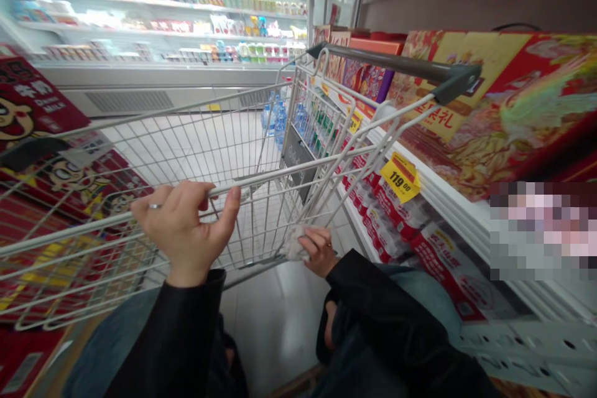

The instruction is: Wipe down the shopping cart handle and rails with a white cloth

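Note:
A wire shopping cart [298,168] stands side-on right in front of me, its dark push bar [396,63] at the upper right. My left hand [186,224], with a ring on one finger, is closed round the cart's top side rail. Lower and to the right, my right hand [319,249] is pressing a crumpled whitish cloth [295,244] against the lower wires of the basket. The cloth is partly hidden behind my fingers. Inside the basket I make out bare wires and a grey panel [298,158] at the push-bar end.
On the right, a shelf holds red and gold gift boxes [461,87], a yellow price tag [400,178] and wrapped red-and-white bottle packs [380,230]. Red cartons [51,137] stack at left. A refrigerated display [163,18] and blue-capped water bottles [275,115] lie beyond the cart.

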Available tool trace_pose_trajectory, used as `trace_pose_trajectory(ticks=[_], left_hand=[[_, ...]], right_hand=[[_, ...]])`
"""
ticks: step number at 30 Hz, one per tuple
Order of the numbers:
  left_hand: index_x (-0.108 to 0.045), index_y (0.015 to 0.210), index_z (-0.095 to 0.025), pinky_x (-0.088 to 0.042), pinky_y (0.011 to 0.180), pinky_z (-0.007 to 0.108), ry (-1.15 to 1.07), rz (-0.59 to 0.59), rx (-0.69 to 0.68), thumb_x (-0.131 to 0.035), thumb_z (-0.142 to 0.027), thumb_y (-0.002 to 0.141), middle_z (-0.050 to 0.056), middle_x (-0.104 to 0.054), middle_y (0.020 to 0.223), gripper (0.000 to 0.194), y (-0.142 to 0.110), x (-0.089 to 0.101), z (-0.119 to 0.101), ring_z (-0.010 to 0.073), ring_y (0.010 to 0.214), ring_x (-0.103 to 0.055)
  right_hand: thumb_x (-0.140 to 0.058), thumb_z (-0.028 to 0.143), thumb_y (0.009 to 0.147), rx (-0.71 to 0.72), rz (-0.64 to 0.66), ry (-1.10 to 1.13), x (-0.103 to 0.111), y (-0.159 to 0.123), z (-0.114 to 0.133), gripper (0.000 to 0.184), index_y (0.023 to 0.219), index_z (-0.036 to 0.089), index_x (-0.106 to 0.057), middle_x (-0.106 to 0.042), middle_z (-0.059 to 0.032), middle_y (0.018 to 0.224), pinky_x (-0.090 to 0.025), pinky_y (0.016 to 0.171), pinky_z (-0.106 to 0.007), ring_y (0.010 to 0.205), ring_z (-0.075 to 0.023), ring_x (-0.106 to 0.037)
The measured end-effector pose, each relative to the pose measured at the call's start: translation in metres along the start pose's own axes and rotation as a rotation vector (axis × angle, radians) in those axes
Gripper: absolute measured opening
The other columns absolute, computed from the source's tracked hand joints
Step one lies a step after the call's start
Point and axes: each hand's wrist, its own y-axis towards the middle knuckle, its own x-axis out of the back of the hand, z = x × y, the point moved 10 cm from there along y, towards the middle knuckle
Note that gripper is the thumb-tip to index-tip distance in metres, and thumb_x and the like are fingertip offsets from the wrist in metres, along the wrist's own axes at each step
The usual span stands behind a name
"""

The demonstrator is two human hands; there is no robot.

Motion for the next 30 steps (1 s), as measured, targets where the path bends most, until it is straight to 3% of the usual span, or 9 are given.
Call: trace_pose_trajectory(ticks=[3,5,10,12,14,17,24,26,30], left_hand=[[-0.056,0.079,-0.024,-0.024,0.086,0.038,-0.002,-0.002,0.000,-0.067,-0.055,0.083,-0.004,-0.050,0.062,0.033,0.001,0.001,-0.001,0.0169,0.069,-0.044],[-0.056,0.079,-0.024,-0.024,0.085,0.038,-0.004,0.001,0.000,-0.068,-0.055,0.083,-0.003,-0.051,0.062,0.033,0.001,0.001,-0.001,0.0169,0.068,-0.044],[-0.054,0.076,-0.024,-0.025,0.086,0.039,0.000,0.001,0.008,-0.067,-0.056,0.082,-0.003,-0.052,0.063,0.035,0.000,0.000,0.000,0.0182,0.069,-0.044],[-0.053,0.076,-0.025,-0.025,0.086,0.039,0.002,0.000,0.010,-0.067,-0.056,0.081,-0.002,-0.053,0.064,0.035,0.000,-0.001,0.001,0.0187,0.070,-0.045],[-0.054,0.077,-0.025,-0.025,0.086,0.039,0.002,-0.005,0.012,-0.067,-0.056,0.082,-0.002,-0.054,0.064,0.034,0.000,0.000,0.000,0.0185,0.070,-0.045],[-0.054,0.078,-0.025,-0.024,0.086,0.039,0.004,-0.007,0.010,-0.066,-0.055,0.082,-0.002,-0.054,0.063,0.033,0.000,0.000,0.000,0.0180,0.070,-0.045],[-0.055,0.079,-0.025,-0.024,0.087,0.039,-0.003,-0.007,0.001,-0.068,-0.055,0.081,-0.003,-0.054,0.063,0.033,0.001,0.001,0.000,0.0178,0.069,-0.044],[-0.055,0.079,-0.025,-0.024,0.086,0.039,-0.007,-0.005,0.007,-0.068,-0.055,0.082,-0.002,-0.054,0.063,0.033,0.001,0.001,0.001,0.0181,0.069,-0.044],[-0.054,0.078,-0.025,-0.024,0.086,0.040,0.002,-0.013,0.000,-0.067,-0.055,0.082,-0.002,-0.055,0.064,0.032,0.001,0.002,-0.001,0.0188,0.070,-0.044]], right_hand=[[-0.062,0.019,0.092,0.112,0.082,0.020,-0.017,-0.016,0.026,0.021,0.112,0.027,-0.064,-0.059,-0.0042,0.120,-0.051,0.096,-0.031,0.111,-0.0157,-0.052],[-0.061,0.021,0.094,0.145,0.087,0.014,-0.015,-0.016,0.027,0.019,0.111,0.029,-0.064,-0.061,-0.0014,0.120,-0.051,0.095,-0.028,0.110,-0.0140,-0.052],[-0.047,0.031,0.098,-0.029,-0.052,-0.038,0.025,0.021,-0.028,0.037,0.133,0.019,-0.054,-0.053,-0.0147,0.128,-0.051,0.099,-0.047,0.122,-0.0270,-0.050],[-0.044,0.035,0.097,-0.195,-0.157,-0.078,0.047,0.035,-0.057,0.046,0.141,0.020,-0.048,-0.052,-0.0157,0.131,-0.051,0.096,-0.048,0.120,-0.0284,-0.052],[-0.045,0.034,0.096,-0.227,-0.190,-0.098,0.056,0.045,-0.063,0.048,0.142,0.022,-0.046,-0.052,-0.0153,0.130,-0.051,0.094,-0.048,0.117,-0.0285,-0.053],[-0.051,0.031,0.094,-0.165,-0.161,-0.103,0.046,0.042,-0.043,0.041,0.135,0.026,-0.050,-0.053,-0.0125,0.124,-0.052,0.093,-0.046,0.114,-0.0267,-0.053],[-0.064,0.016,0.088,0.062,0.039,-0.016,-0.004,0.002,0.021,0.027,0.112,0.026,-0.061,-0.057,-0.0059,0.118,-0.054,0.093,-0.032,0.109,-0.0178,-0.053],[-0.066,0.017,0.087,0.091,0.032,-0.029,0.000,0.005,0.018,0.027,0.111,0.028,-0.062,-0.056,-0.0050,0.119,-0.054,0.093,-0.032,0.111,-0.0177,-0.052],[-0.059,0.034,0.093,-0.034,-0.121,-0.062,0.036,0.036,-0.028,0.032,0.125,0.027,-0.058,-0.052,-0.0104,0.125,-0.053,0.095,-0.043,0.115,-0.0243,-0.052]])
